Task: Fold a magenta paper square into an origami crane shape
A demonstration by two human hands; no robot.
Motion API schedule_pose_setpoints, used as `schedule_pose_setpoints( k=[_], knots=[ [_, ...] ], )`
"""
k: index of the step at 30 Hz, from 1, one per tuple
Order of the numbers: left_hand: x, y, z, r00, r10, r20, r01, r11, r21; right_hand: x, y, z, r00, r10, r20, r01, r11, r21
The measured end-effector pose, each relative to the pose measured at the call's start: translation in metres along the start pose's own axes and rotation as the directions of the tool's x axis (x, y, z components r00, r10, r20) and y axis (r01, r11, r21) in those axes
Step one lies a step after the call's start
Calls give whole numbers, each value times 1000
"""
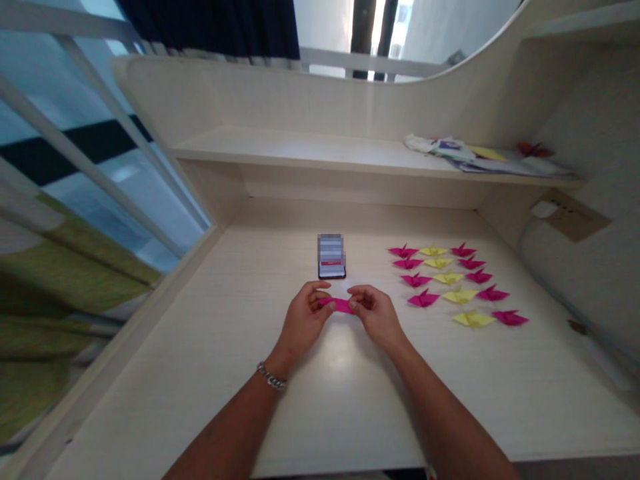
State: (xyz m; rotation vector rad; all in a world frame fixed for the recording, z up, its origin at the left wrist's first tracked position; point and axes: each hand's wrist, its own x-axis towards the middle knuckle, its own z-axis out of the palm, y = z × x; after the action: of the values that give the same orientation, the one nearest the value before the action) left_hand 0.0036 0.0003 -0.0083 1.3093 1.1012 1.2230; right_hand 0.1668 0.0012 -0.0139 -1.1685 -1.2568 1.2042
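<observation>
Between my two hands is a small folded piece of pink paper [342, 305], held level above the desk. My left hand [307, 317] pinches its left end between thumb and fingers. At its right end, my right hand [376, 313] grips the paper the same way. Just beyond my fingertips lies a phone [331, 257] with its screen lit. To the right, folded paper cranes sit in rows: several pink cranes [423, 298] and several yellow cranes [460, 295].
The pale desk [340, 413] has a raised shelf [310, 148] at the back with papers [470, 152] on its right part. A white plug [544, 209] and cable are at the right wall. Bed rails [110, 173] stand at the left.
</observation>
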Motion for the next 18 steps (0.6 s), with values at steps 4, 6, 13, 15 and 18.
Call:
schedule_pose_setpoints(
  k=[4, 6, 13, 15, 18],
  knots=[
    [-1, 4, -1, 1000, -9, 8, 9, 1000, 16, -4, -4, 3, 986, 37, 164, -10, 987, -163],
    [-2, 5, 1, 998, -37, 44, 37, 999, -8, -5, -4, 4, 988, 42, 150, -14, 983, -180],
    [-4, 2, 8, 990, -114, 81, 123, 986, -113, -1, -1, 3, 999, 8, -36, -8, 1000, -11],
    [-4, 2, 8, 992, -105, 65, 111, 988, -104, 0, 0, 3, 1000, 30, -1, -30, 997, 67],
    [-4, 3, 8, 995, -90, 41, 94, 990, -109, 0, 1, 4, 998, 63, 31, -67, 983, 170]
  ],
)
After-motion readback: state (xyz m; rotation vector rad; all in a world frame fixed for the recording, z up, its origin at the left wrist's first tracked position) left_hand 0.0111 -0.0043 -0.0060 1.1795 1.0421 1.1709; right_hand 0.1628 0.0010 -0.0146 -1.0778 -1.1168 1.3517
